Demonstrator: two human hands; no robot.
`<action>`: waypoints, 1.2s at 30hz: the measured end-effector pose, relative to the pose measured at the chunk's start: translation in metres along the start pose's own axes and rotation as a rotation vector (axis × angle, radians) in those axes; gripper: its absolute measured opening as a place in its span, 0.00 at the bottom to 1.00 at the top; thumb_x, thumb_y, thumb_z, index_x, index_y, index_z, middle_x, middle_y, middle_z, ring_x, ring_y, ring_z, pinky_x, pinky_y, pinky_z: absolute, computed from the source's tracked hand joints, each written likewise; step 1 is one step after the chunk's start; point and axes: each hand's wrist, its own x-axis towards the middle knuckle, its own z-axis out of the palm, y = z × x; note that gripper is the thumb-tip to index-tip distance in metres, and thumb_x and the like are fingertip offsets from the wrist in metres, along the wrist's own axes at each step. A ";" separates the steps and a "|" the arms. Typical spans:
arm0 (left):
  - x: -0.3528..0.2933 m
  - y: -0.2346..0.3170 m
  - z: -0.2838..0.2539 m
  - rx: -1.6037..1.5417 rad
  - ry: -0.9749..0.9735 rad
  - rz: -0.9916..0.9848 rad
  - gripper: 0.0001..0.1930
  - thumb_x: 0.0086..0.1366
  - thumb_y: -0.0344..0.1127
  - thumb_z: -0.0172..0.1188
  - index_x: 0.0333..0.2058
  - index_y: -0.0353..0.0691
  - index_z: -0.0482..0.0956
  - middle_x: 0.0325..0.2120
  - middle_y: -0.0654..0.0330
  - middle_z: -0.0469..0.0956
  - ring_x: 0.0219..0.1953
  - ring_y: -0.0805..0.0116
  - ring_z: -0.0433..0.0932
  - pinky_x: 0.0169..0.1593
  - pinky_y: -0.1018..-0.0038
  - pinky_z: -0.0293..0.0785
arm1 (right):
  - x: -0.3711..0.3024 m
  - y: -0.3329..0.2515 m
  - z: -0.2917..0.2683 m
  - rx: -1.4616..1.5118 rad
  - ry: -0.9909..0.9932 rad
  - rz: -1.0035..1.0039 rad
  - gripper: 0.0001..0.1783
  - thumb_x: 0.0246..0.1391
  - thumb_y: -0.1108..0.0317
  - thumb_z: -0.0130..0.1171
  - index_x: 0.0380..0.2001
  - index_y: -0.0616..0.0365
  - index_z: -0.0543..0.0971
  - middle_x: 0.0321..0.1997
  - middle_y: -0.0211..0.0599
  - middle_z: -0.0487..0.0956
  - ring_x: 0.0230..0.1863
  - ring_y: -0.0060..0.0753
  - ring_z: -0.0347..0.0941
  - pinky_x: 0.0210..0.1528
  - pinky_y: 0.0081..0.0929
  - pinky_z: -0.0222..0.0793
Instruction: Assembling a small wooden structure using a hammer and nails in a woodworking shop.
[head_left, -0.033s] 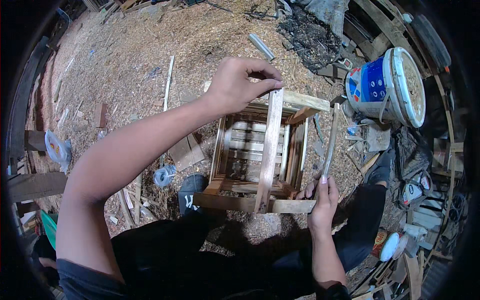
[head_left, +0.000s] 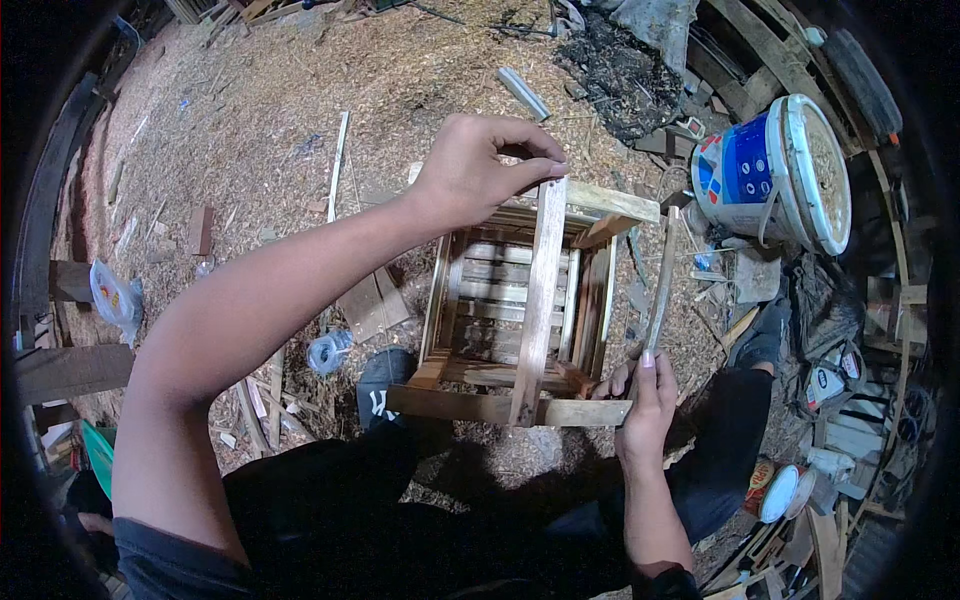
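A wooden slatted crate (head_left: 450,405) stands upright between my legs, its slatted bottom showing through the open top. One loose-looking wooden slat (head_left: 540,290) lies across the top, from the far rail to the near rail. My left hand (head_left: 475,170) pinches the far end of this slat between thumb and fingers. At the near right corner, my right hand (head_left: 648,405) is closed on a thin, slightly curved strip (head_left: 664,275), which points away from me beside the crate. Some of the right fingers are hidden behind the near rail's end.
A white and blue bucket (head_left: 750,175) lies tilted at the right, near black netting (head_left: 630,85). Wood shavings cover the ground (head_left: 280,110). Offcuts, a clear plastic roll (head_left: 328,352) and a plastic bag (head_left: 117,300) lie left; small tins (head_left: 780,492) sit lower right.
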 end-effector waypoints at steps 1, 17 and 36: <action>0.000 -0.001 0.000 -0.022 -0.009 0.005 0.07 0.62 0.33 0.70 0.37 0.38 0.88 0.35 0.58 0.87 0.39 0.71 0.85 0.47 0.72 0.80 | 0.001 0.001 0.000 -0.003 0.014 -0.005 0.13 0.74 0.58 0.45 0.40 0.57 0.69 0.23 0.31 0.67 0.22 0.26 0.67 0.28 0.30 0.74; -0.002 -0.008 0.001 -0.003 -0.010 0.156 0.05 0.60 0.29 0.70 0.36 0.38 0.87 0.36 0.58 0.87 0.40 0.68 0.86 0.46 0.71 0.81 | -0.002 -0.004 0.003 -0.005 0.019 0.021 0.14 0.74 0.57 0.46 0.40 0.57 0.68 0.23 0.30 0.66 0.22 0.25 0.67 0.28 0.29 0.72; -0.002 -0.015 -0.001 0.075 0.006 0.353 0.06 0.59 0.28 0.70 0.36 0.42 0.88 0.36 0.58 0.87 0.39 0.64 0.87 0.45 0.70 0.86 | 0.000 0.002 -0.001 -0.004 0.004 -0.021 0.14 0.73 0.58 0.45 0.44 0.59 0.71 0.24 0.29 0.68 0.23 0.23 0.66 0.29 0.29 0.73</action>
